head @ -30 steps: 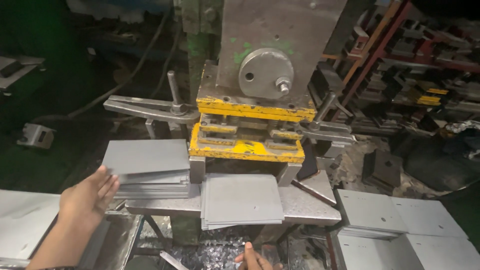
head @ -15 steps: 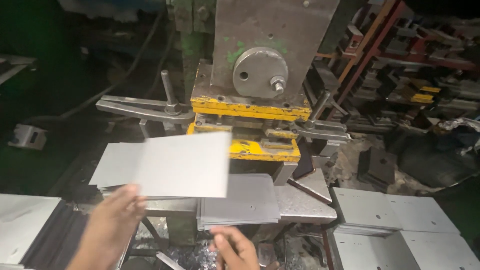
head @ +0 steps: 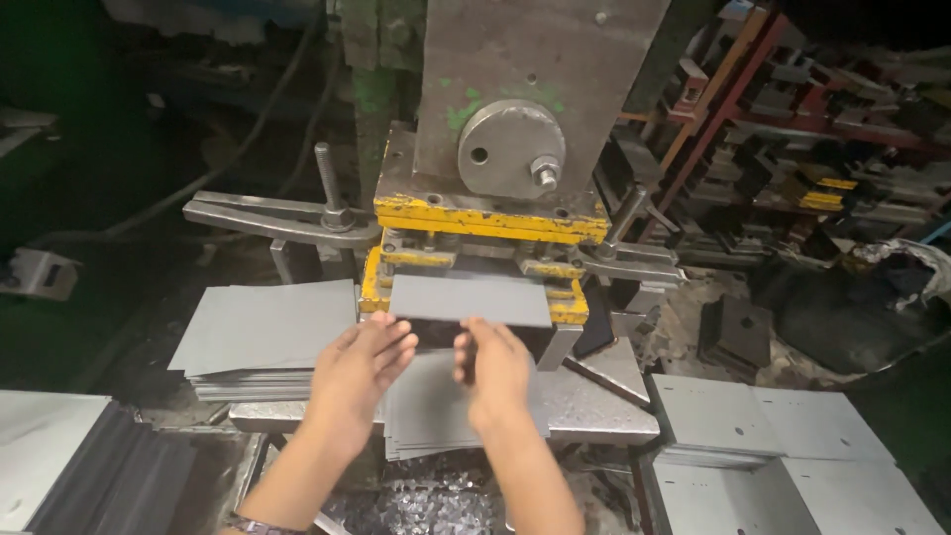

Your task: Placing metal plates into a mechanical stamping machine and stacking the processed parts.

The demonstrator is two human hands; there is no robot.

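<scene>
Hands, left hand (head: 359, 369) and right hand (head: 495, 369), pinched one grey sheet (head: 470, 299) at the yellow press die (head: 475, 260), apparently not yet seated; blank stack (head: 265, 337) waited left, punched sheets (head: 758, 416) lay right

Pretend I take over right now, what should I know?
Left hand: fingers on the near edge of a grey metal sheet.
Right hand: fingers on the same edge, beside the left.
The sheet lies flat in the yellow press die, partly pushed in.
Stack of blank sheets sits to the left; another pile lies under the hands on the press table.
Punched sheets with holes are at the right.
Done: sheet lifted off a stack and brought to the die. Left: it is not yet fully in.
</scene>
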